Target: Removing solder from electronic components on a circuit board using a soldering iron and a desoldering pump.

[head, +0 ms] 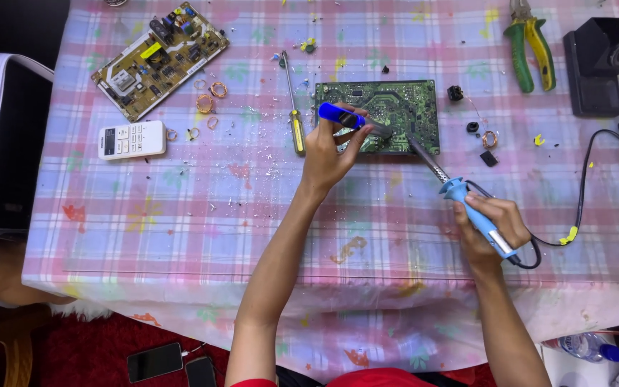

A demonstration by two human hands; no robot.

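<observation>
I see my left hand (327, 154) gripping a blue plastic desoldering pump (349, 120) over the flat green circuit board (395, 107), my right hand (492, 229) clasping a blue-handled soldering iron (460, 197).

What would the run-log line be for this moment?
left hand: holds blue pump | right hand: holds soldering iron | both tips on green board | screwdriver beside

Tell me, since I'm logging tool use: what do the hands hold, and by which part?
The left hand grips a blue desoldering pump around its barrel. The right hand holds a blue soldering iron by its handle, near the cord end.
</observation>
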